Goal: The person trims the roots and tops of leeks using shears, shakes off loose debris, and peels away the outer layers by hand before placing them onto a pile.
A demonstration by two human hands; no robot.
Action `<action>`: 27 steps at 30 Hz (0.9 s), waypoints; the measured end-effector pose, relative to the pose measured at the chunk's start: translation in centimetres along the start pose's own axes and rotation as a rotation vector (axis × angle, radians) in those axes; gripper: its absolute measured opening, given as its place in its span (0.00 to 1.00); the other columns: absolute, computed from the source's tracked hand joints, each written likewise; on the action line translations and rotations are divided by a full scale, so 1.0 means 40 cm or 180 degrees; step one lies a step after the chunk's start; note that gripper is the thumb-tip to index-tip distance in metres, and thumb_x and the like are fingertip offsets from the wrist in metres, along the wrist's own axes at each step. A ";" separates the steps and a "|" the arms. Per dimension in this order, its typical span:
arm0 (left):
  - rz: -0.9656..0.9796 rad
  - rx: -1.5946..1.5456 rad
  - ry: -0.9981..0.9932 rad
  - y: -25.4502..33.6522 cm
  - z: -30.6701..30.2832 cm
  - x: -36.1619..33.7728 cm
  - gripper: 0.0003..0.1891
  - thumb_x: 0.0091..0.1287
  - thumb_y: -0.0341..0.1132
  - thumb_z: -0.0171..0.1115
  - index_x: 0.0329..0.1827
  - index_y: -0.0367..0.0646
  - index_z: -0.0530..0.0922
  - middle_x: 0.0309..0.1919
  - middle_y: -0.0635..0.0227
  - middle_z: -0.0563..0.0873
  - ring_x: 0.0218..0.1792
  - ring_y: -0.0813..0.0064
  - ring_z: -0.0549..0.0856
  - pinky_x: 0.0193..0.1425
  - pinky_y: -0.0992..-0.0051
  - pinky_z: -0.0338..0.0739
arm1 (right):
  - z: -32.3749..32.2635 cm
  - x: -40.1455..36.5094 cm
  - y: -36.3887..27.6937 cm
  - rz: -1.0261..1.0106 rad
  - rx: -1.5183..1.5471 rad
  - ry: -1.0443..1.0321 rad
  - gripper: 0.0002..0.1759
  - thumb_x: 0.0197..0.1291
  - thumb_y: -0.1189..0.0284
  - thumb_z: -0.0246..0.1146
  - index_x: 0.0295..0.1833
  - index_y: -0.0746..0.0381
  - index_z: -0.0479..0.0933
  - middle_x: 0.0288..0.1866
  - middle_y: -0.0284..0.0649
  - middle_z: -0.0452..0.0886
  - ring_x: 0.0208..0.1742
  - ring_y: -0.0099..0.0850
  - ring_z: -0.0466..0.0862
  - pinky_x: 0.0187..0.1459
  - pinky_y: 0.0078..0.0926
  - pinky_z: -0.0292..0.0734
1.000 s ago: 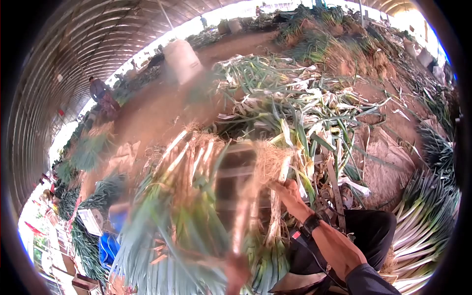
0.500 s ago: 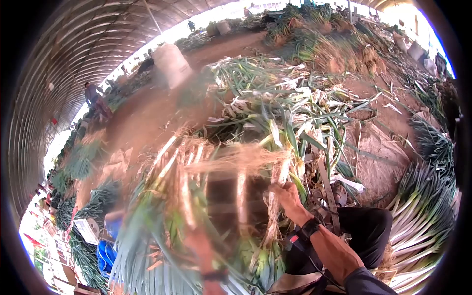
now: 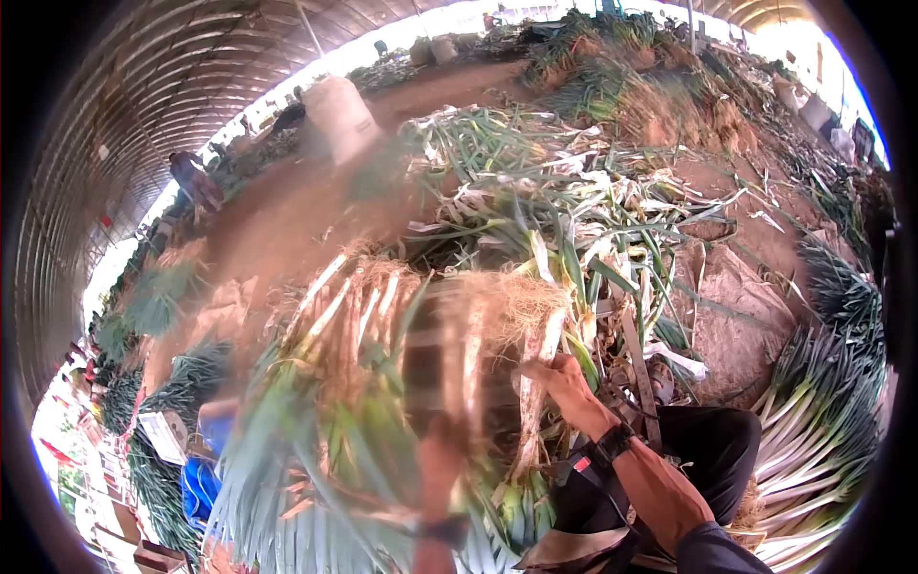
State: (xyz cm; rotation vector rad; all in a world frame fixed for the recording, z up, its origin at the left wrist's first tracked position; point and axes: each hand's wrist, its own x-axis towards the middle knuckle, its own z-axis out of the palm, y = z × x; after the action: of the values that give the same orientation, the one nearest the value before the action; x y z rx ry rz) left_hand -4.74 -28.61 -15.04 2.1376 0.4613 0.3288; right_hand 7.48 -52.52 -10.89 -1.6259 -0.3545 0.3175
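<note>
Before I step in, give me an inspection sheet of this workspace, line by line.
Surface: bare brown earth, with a wrinkled tan sheet on the right.
Job's things: a long, pale leek-like stalk with stringy roots at its upper end; a bunch of similar green-leaved stalks to its left.
Clutter: a heap of loose green leaves and whitish trimmings ahead.
Hands: right hand closed around the pale stalk; left hand blurred, its grip unclear.
Cables: a thin dark cord below the black wristband on the right arm.
Surroundings: an arched, ribbed roof, a large white sack, a person in the background.
</note>
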 end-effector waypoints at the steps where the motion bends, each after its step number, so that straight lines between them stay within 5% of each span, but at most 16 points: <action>1: 0.0166 -0.0106 -0.0148 0.023 0.010 -0.002 0.17 0.66 0.41 0.67 0.50 0.38 0.79 0.31 0.59 0.84 0.33 0.67 0.81 0.39 0.65 0.77 | 0.000 0.000 0.023 -0.0487 -0.0228 -0.0028 0.28 0.56 0.87 0.55 0.60 0.57 0.81 0.54 0.43 0.86 0.47 0.34 0.82 0.46 0.30 0.77; 4: -0.0298 0.0160 -0.0277 0.085 0.040 -0.013 0.21 0.65 0.43 0.68 0.55 0.39 0.78 0.39 0.52 0.87 0.42 0.56 0.87 0.46 0.61 0.80 | 0.004 0.011 0.089 -0.1595 -0.0695 0.0068 0.40 0.49 0.97 0.47 0.63 0.53 0.80 0.54 0.44 0.86 0.42 0.33 0.82 0.39 0.33 0.78; 9: 0.0293 0.1632 -0.0871 0.002 0.076 0.013 0.31 0.62 0.48 0.69 0.62 0.40 0.70 0.46 0.43 0.85 0.48 0.47 0.87 0.47 0.57 0.82 | -0.018 -0.008 0.024 0.0233 -0.0176 -0.0118 0.24 0.59 0.82 0.58 0.62 0.57 0.81 0.43 0.36 0.87 0.31 0.26 0.81 0.32 0.27 0.74; 10: 0.0853 0.2089 -0.1051 -0.032 0.054 0.041 0.32 0.62 0.48 0.70 0.63 0.40 0.69 0.45 0.42 0.85 0.48 0.46 0.87 0.46 0.56 0.82 | -0.018 -0.008 0.022 0.0447 0.0132 0.0068 0.21 0.61 0.76 0.61 0.61 0.58 0.81 0.42 0.34 0.87 0.30 0.25 0.81 0.33 0.26 0.74; 12: -0.0008 0.0854 -0.0886 -0.010 0.020 0.079 0.30 0.62 0.44 0.71 0.61 0.39 0.69 0.42 0.44 0.85 0.44 0.45 0.86 0.43 0.55 0.82 | -0.031 -0.012 0.020 0.0750 0.0712 0.0043 0.25 0.61 0.55 0.67 0.53 0.65 0.84 0.37 0.31 0.86 0.32 0.22 0.81 0.37 0.23 0.76; 14: 0.0151 0.1043 -0.0450 0.095 -0.033 0.117 0.25 0.63 0.42 0.70 0.56 0.35 0.72 0.41 0.44 0.85 0.42 0.48 0.86 0.46 0.57 0.81 | -0.031 -0.020 0.013 0.0712 0.0752 0.0067 0.23 0.62 0.56 0.67 0.51 0.66 0.84 0.37 0.33 0.86 0.34 0.22 0.82 0.38 0.23 0.76; 17: 0.0201 0.0872 -0.0630 0.109 -0.060 0.209 0.33 0.62 0.45 0.71 0.65 0.34 0.70 0.46 0.42 0.85 0.44 0.46 0.86 0.49 0.57 0.80 | -0.019 -0.023 -0.041 0.0830 0.0520 0.0023 0.21 0.63 0.58 0.67 0.49 0.67 0.83 0.40 0.36 0.86 0.38 0.22 0.82 0.40 0.22 0.76; 20: 0.0572 0.1973 -0.0157 0.114 -0.031 0.208 0.40 0.61 0.53 0.72 0.68 0.34 0.68 0.48 0.40 0.84 0.47 0.42 0.85 0.53 0.53 0.79 | -0.011 0.015 0.049 0.0728 0.0414 0.0099 0.18 0.63 0.61 0.68 0.46 0.67 0.82 0.39 0.35 0.84 0.35 0.22 0.79 0.37 0.23 0.74; 23: 0.1247 0.1961 0.0100 0.070 0.046 0.114 0.35 0.62 0.44 0.72 0.68 0.38 0.69 0.50 0.43 0.83 0.51 0.48 0.83 0.54 0.55 0.79 | 0.007 0.002 0.058 0.0402 0.0281 0.0394 0.13 0.64 0.66 0.67 0.41 0.67 0.83 0.36 0.33 0.82 0.31 0.23 0.76 0.33 0.26 0.72; 25: 0.1889 0.1083 -0.0211 0.034 0.089 0.031 0.32 0.63 0.36 0.70 0.70 0.41 0.69 0.54 0.48 0.81 0.49 0.54 0.84 0.50 0.58 0.81 | -0.014 -0.005 0.041 0.0529 0.0082 -0.0014 0.12 0.64 0.67 0.67 0.41 0.67 0.83 0.36 0.34 0.83 0.35 0.24 0.78 0.35 0.26 0.72; 27: 0.0713 0.0223 -0.1209 -0.034 0.167 -0.030 0.25 0.68 0.44 0.65 0.63 0.39 0.75 0.44 0.54 0.84 0.44 0.63 0.83 0.49 0.66 0.78 | -0.022 -0.023 0.023 0.0346 0.0057 -0.0197 0.13 0.64 0.66 0.68 0.41 0.68 0.83 0.36 0.35 0.83 0.35 0.25 0.78 0.36 0.26 0.72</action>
State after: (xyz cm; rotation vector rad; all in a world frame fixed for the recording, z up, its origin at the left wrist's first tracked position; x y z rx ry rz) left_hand -3.45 -33.24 -20.00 2.2575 0.0151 0.0255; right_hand 7.02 -53.77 -11.75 -1.6235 -0.3098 0.4528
